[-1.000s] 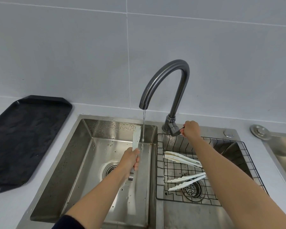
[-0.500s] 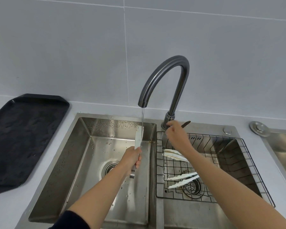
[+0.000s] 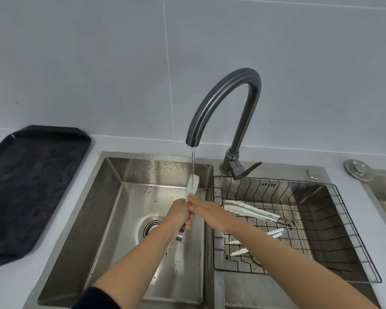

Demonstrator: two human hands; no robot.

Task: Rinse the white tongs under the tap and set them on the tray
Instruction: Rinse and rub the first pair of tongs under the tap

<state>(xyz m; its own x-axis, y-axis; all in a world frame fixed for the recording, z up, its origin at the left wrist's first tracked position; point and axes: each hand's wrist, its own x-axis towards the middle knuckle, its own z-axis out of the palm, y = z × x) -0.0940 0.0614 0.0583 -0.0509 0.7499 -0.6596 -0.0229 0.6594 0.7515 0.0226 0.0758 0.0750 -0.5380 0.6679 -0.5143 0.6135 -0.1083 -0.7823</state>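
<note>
Over the left basin of the steel sink (image 3: pixel 103 208), the left hand (image 3: pixel 183 216) grips the white tongs (image 3: pixel 193 184) upright under the tap (image 3: pixel 227 103), and the right hand (image 3: pixel 210 214), now off the lever (image 3: pixel 246 170), lays straight fingers against them, so rinsing looks underway.

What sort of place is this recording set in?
Most likely a home kitchen: a double-basin stainless steel sink, a dark curved metal tap running water, and a black wire draining basket.
</note>
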